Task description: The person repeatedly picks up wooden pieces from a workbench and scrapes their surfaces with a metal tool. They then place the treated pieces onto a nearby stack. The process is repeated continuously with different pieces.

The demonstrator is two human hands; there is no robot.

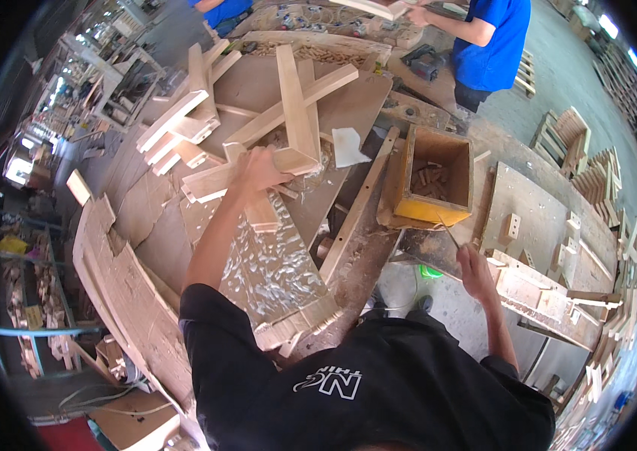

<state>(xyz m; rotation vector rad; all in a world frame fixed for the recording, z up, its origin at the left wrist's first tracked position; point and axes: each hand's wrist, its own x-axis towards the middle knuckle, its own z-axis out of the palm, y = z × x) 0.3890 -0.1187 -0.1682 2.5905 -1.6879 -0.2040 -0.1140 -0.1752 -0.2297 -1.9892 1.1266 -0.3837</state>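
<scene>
My left hand (260, 171) is closed over the corner of an angled wooden frame piece (297, 124) on the cardboard-covered bench. Other pale wooden parts lie crossed around it. Below that hand is a board (262, 259) smeared with wet, whitish streaks that look like glue. My right hand (476, 272) is closed on a thin stick (450, 234), whose far end points up toward the front of a yellow-edged wooden box (432, 211). Short wooden dowels (429, 179) lie inside the box. What kind of tool the stick is cannot be made out.
Stacked wooden parts (183, 124) stand at the back left. On the right is a worktable (526, 197) with small drilled blocks. Across the bench, a person in a blue shirt (493, 45) holds a wooden piece, near a dark power tool (423, 66). Another blue sleeve shows at the top.
</scene>
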